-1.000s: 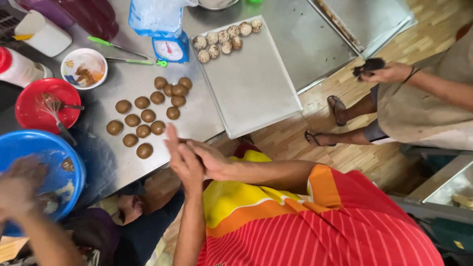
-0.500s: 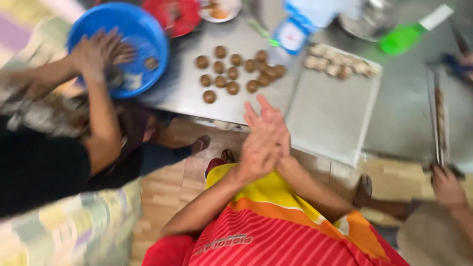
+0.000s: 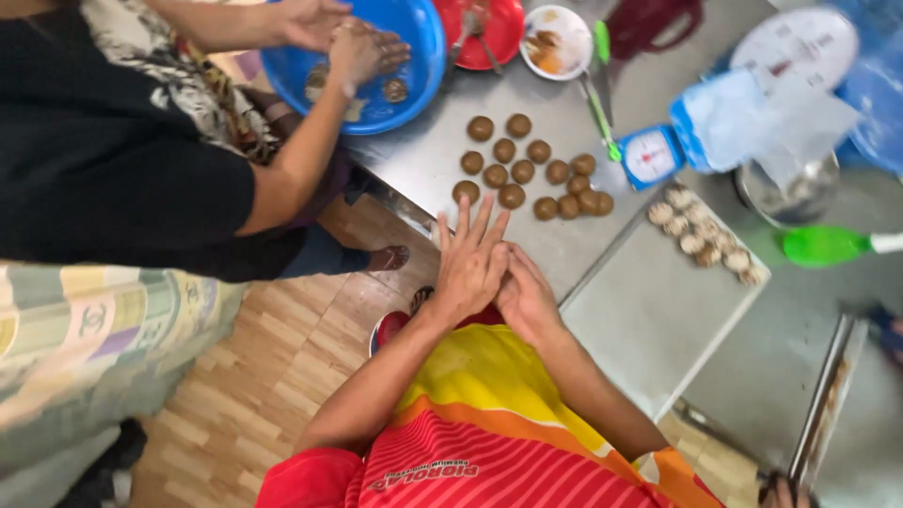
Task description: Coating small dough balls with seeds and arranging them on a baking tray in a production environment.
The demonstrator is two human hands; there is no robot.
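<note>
Palms pressed flat, left hand [image 3: 473, 263] over right hand [image 3: 527, 299], fingers straight, perhaps hiding dough; best rolled evenly near balls [image 3: 532, 176] on surface [image 3: 433, 155].

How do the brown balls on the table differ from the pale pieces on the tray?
The brown balls are smooth, dark brown and lie loosely spread on the bare steel table. The pale pieces are whitish, rougher in look, and sit in a tight row along the edge of the tray. Both are small and roundish.
</note>
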